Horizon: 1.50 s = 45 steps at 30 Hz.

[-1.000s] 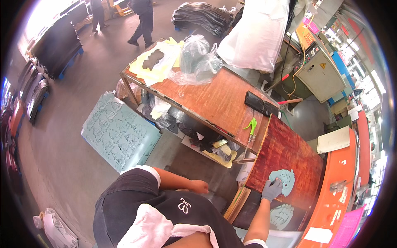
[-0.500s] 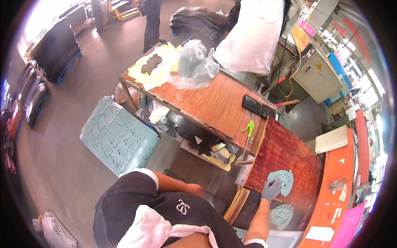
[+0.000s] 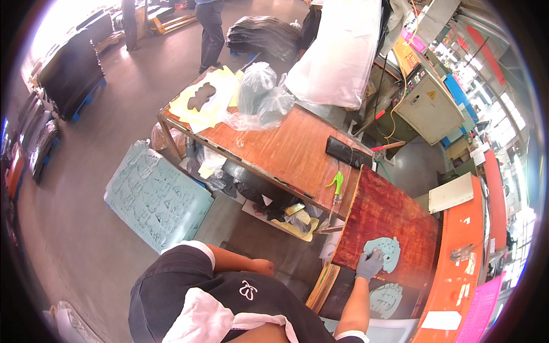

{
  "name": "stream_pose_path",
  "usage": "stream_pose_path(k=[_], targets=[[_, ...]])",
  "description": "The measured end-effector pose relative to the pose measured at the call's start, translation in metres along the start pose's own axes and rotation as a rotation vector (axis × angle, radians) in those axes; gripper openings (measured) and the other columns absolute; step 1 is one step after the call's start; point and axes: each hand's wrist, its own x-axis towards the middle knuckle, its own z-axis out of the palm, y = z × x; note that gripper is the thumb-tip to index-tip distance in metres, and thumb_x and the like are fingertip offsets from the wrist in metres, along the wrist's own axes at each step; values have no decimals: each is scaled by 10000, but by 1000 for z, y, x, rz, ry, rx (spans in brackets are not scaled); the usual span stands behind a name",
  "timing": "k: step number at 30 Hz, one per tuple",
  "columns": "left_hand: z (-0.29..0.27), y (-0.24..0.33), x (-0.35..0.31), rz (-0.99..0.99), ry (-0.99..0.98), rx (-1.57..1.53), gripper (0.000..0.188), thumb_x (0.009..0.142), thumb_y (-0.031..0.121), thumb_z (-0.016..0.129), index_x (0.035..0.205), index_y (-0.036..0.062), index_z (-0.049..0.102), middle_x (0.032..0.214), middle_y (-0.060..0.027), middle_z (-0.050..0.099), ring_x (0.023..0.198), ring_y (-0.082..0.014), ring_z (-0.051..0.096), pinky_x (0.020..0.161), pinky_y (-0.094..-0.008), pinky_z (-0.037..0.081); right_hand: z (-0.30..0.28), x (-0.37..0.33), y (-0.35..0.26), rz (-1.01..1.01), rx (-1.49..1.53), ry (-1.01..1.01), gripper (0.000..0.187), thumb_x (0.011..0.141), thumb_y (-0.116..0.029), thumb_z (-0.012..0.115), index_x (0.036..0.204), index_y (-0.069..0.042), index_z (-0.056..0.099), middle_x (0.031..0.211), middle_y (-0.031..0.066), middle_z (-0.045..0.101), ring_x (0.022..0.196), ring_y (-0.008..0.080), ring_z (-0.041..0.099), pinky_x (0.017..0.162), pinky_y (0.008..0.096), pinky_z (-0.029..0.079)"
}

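Note:
My right hand (image 3: pixel 369 265), in a grey glove, is on the red-brown board with its fingers at the near left edge of a pale teal foam cut-out (image 3: pixel 389 251). The foam piece has small holes and lies flat. Nearer to me, a second teal piece with several slots (image 3: pixel 386 298) rests on a dark surface. My left hand (image 3: pixel 262 267) hangs bare in front of my body, its fingers curled in and nothing visible in it.
Beyond the board (image 3: pixel 394 211), a wooden table (image 3: pixel 269 151) carries a green air gun (image 3: pixel 336 186), a black roll (image 3: pixel 349 151) and clear plastic bags (image 3: pixel 263 91). Orange machinery (image 3: pixel 452 268) borders the right. A stack of cut teal foam sheets (image 3: pixel 157 197) stands at left.
The view has shifted slightly, so the surroundings sit a little further left. My right hand stays at the foam piece, and my left hand keeps its place by my body.

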Motion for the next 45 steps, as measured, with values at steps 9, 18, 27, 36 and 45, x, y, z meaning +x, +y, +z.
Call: stream_pose_path(k=[9,18,27,36,45], targets=[[-4,2,-3,-10,-21,-26,395,809,335,549,1048,33,635,1045,-190,648,1011,-337,608,869,-427,462,2,0,2,-13,-7,21,410,703,-212,613,1031,24,547,1056,224,549,1027,383,498,887,482,405],[-1,-7,1,-21,5,-17,414,812,354,543,1064,39,636,1032,-191,651,1011,-341,608,873,-429,462,-3,2,-3,3,6,6,405,703,-199,613,1034,24,547,1065,227,550,1025,385,497,888,480,406],[1,-18,8,-29,19,-15,376,785,345,567,1014,64,667,1011,-169,662,994,-314,620,858,-421,469,-2,1,-2,-4,-27,13,401,714,-200,605,1036,30,546,1074,224,554,1033,378,499,888,478,409],[-3,-14,0,-102,-23,18,372,824,352,565,1070,80,623,1018,-125,656,995,-283,613,856,-393,467,0,3,1,-20,-35,19,402,708,-204,607,1036,19,545,1064,221,555,1025,379,503,883,478,412],[-9,-19,-7,-16,14,35,383,809,349,558,1068,78,634,1016,-134,657,976,-279,621,847,-393,468,-6,7,5,14,-10,-152,457,715,-231,627,1092,10,534,1122,238,541,1063,397,493,921,482,399]])
